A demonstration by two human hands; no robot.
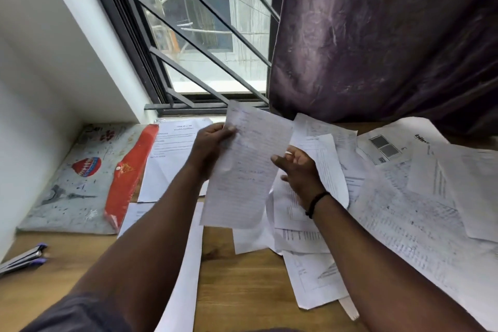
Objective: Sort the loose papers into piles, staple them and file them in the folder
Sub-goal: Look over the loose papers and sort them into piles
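- A handwritten sheet [242, 167] is pinched by its upper left edge in the left hand [208, 150] and held above the middle of the table [237, 277].
- The right hand [299, 172] hovers with its fingers loosely spread over the loose papers [398, 213], gripping nothing.
- Most of those papers lie unsorted across the table's right half.
- Two small piles [172, 159] appear started left of centre.
- The folder [78, 178] lies closed at the far left corner.
- Sorting is judged barely begun; stapling and filing are left, and no stapler can be identified with certainty.
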